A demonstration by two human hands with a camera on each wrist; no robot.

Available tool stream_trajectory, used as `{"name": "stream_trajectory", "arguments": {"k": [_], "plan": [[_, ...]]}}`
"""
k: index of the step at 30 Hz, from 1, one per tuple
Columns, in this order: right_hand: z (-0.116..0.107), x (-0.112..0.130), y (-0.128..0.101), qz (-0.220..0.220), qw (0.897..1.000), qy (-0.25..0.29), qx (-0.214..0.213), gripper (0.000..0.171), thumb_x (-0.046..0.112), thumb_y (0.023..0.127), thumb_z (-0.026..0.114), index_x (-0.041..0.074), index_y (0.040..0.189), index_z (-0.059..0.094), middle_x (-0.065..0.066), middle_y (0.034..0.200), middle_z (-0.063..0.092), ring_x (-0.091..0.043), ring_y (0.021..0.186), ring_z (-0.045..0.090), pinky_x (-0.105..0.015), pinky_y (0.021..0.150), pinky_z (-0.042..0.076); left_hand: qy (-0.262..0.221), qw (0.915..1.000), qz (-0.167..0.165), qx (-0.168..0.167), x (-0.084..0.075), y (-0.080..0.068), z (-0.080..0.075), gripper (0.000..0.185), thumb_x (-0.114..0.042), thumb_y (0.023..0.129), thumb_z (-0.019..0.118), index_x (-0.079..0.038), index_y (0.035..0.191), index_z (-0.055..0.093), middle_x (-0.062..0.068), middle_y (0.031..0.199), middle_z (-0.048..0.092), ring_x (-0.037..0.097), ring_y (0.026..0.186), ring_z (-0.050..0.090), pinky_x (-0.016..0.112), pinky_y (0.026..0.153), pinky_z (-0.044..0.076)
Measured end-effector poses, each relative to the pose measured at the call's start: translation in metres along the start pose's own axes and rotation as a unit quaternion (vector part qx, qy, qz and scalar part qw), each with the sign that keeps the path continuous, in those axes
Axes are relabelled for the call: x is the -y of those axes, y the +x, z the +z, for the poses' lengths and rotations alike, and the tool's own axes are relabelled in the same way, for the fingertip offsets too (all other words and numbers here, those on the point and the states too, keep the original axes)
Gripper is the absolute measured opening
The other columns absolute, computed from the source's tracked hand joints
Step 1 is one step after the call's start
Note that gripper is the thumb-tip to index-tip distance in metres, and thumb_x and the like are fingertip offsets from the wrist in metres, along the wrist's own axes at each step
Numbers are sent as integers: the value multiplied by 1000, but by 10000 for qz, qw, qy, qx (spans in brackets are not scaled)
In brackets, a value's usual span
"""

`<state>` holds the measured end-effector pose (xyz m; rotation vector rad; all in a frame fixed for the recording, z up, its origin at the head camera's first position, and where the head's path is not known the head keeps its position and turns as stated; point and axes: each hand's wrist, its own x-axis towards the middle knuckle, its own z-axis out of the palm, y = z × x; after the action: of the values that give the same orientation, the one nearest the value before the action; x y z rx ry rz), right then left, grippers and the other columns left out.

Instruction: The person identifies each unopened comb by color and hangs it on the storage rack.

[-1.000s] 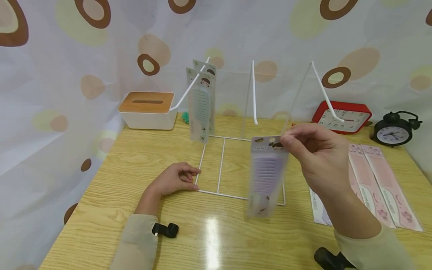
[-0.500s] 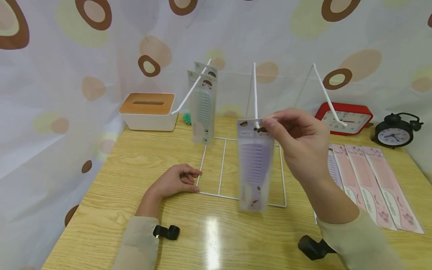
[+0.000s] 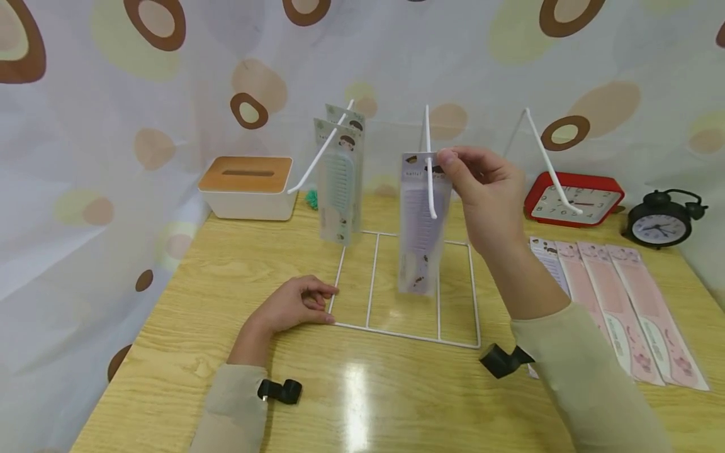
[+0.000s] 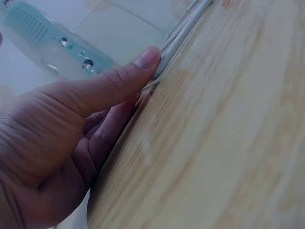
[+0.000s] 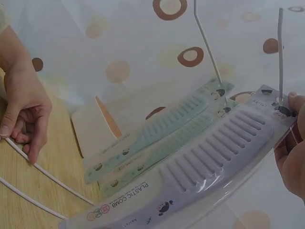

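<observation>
The purple comb (image 3: pixel 420 220) I pinch is smooth plastic sealed in a glossy clear sleeve. My rack (image 3: pixel 405 327) is thin white-coated wire, and the table (image 3: pixel 226 277) is pale wood-grain with a shiny, reflective finish.

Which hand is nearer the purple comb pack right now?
Right. The right hand pinches the purple comb pack at its top; the left hand rests on the table, against the rack base.

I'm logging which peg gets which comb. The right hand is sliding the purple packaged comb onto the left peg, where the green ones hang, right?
Not quite: the right hand slides the purple comb onto the middle peg; the green combs hang on the left peg, as the head view shows.
</observation>
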<state>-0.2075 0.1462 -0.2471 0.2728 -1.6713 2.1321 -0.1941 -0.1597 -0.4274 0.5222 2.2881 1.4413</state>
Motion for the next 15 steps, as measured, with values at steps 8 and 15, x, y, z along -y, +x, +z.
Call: {"name": "stream_trajectory", "arguments": {"k": [8, 15], "plan": [[4, -10, 31, 61, 9998, 43, -179, 8, 8, 86, 78, 2, 92, 77, -2, 86, 72, -11, 81, 65, -18, 74, 56, -2, 10000, -7, -16, 1, 0, 1, 50, -14, 77, 88, -6, 123, 70, 11, 102, 62, 17, 90, 62, 23, 79, 57], [6, -16, 47, 255, 9992, 177, -255, 9, 10, 85, 80, 3, 91, 76, -2, 85, 71, -11, 77, 62, -18, 68, 53, -30, 10000, -49, -37, 1, -1, 2, 50, -14, 77, 88, -7, 123, 70, 11, 102, 62, 17, 90, 62, 23, 79, 57]]}}
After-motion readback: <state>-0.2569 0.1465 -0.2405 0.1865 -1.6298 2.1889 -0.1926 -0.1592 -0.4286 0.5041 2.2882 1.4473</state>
